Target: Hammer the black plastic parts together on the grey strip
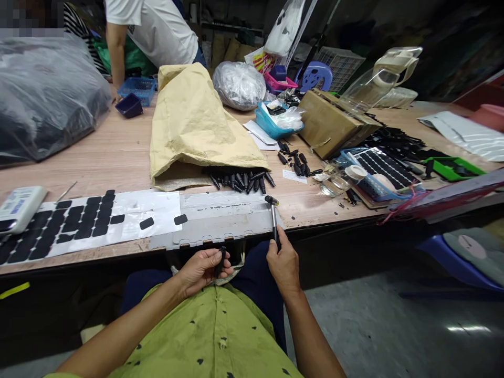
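Just in front of the table edge, my left hand (205, 270) pinches a small black part (220, 261), partly hidden by the fingers. My right hand (284, 262) is wrapped round the handle of a small hammer (273, 210), whose dark head points up over the table. Between and beyond my hands lies a grey board (224, 218) along the table edge. To its left is a white sheet (132, 210) with rows of black rounded stickers (82, 220). Several black tube-like parts (244, 180) spill from the mouth of a yellow paper sack (192, 126).
A white device (23, 207) rests on the sheet's left end. A large plastic bag (51, 94) fills the left. At right stand a cardboard box (334, 123), a clear jug (374, 79), baskets and a green tray (454, 168). Another person (153, 31) leans over the far side.
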